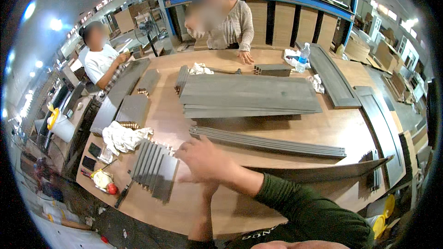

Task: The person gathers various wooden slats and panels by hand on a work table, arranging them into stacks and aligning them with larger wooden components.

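Observation:
Over the near left of the wooden table, my right hand (202,157) reaches across from a dark green sleeve. Its blurred fingers point toward the ends of a row of narrow grey slats (152,166); whether they pinch anything I cannot tell. My left hand (193,178) is below it, smeared by motion and mostly covered by the right hand and wrist. Small wooden pegs stick out of the slat ends. Just right of my hands lies a bundle of long grey strips (267,143). A long dark panel (318,171) stands tilted in front of my right arm.
Wide grey boards (249,93) are stacked mid-table. A white cloth (123,137), a black-handled tool (122,195) and two dark phone-like objects (94,150) lie left. Framed panels (379,133) and a water bottle (303,57) are right. Two people stand beyond the table.

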The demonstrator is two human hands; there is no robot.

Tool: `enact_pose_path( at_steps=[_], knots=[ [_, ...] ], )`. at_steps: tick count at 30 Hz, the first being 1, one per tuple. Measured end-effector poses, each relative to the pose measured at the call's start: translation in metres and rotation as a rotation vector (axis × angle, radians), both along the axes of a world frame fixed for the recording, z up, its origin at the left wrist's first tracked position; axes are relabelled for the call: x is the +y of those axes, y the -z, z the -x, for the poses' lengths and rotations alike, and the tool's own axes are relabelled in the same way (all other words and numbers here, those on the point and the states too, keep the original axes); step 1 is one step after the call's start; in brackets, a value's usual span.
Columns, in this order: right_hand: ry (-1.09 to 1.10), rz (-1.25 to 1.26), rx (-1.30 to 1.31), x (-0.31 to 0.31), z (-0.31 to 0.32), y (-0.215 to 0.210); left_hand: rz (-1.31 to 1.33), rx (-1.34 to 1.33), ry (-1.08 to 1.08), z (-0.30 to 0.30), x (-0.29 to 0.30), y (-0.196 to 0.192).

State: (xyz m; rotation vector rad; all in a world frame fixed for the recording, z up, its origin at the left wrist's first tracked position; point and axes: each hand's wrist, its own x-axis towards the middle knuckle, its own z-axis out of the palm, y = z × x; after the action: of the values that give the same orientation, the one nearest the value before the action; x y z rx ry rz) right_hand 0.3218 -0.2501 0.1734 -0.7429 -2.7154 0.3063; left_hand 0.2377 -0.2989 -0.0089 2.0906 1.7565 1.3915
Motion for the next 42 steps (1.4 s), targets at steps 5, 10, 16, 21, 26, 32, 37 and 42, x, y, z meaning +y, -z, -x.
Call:
enact_pose_path(
  at_steps=[5, 10, 16, 21, 26, 32, 37, 42],
  knots=[
    [0.079, 0.017, -0.137, 0.000, -0.011, -0.002, 0.028, 0.009, 0.067, -0.011, 0.014, 0.001],
    [0.005, -0.013, -0.066, 0.011, 0.001, -0.002, 0.110, -0.032, 0.098, 0.013, 0.018, 0.005],
    [0.247, -0.059, 0.016, -0.046, -0.107, -0.017, 0.155, -0.576, 0.133, -0.015, 0.012, -0.047],
    [0.482, 0.078, -0.226, -0.058, -0.175, 0.018, 0.128, -1.010, 0.271, -0.014, 0.004, -0.052],
    [0.503, 0.052, -0.142, -0.065, -0.165, 0.023, 0.121, -1.043, 0.248, -0.001, 0.007, -0.051],
    [0.554, 0.072, -0.174, -0.054, -0.168, 0.029, 0.161, -0.978, 0.347, -0.007, 0.013, -0.049],
    [0.531, 0.079, -0.180, -0.047, -0.166, 0.024, 0.209, -0.839, 0.195, -0.025, -0.007, -0.067],
    [0.494, 0.064, -0.187, -0.044, -0.170, 0.028, 0.195, -0.712, 0.268, -0.034, 0.005, -0.066]
  ],
)
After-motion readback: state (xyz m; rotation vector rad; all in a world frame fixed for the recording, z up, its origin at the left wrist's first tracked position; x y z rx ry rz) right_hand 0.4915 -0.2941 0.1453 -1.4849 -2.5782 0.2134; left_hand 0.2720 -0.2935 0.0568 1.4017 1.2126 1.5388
